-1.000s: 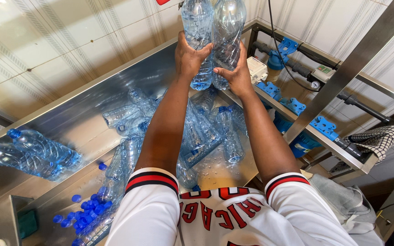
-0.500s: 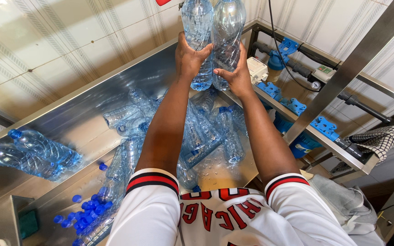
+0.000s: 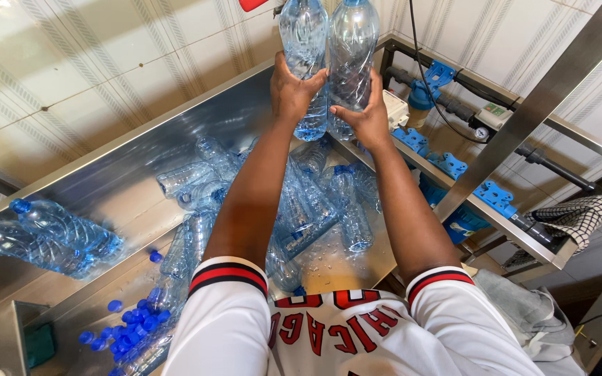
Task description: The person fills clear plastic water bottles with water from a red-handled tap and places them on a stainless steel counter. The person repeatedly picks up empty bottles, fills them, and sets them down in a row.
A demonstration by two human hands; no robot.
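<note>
I hold two clear plastic bottles upright side by side at the top middle of the view. My left hand [image 3: 294, 90] grips the lower part of the left bottle [image 3: 304, 49]. My right hand [image 3: 365, 118] grips the lower part of the right bottle [image 3: 351, 49]. The tops of both bottles run out of view under a red part [image 3: 253, 4] at the upper edge. Below my arms a steel tray [image 3: 127, 181] holds several empty clear bottles [image 3: 315, 209] lying on their sides.
Two capped bottles [image 3: 43, 237] lie on a ledge at left, with loose blue caps [image 3: 130, 324] below them. At right a steel frame [image 3: 524, 118] carries blue pipe fittings [image 3: 447, 163], black pipes and a checked cloth [image 3: 580, 216]. Tiled walls stand behind.
</note>
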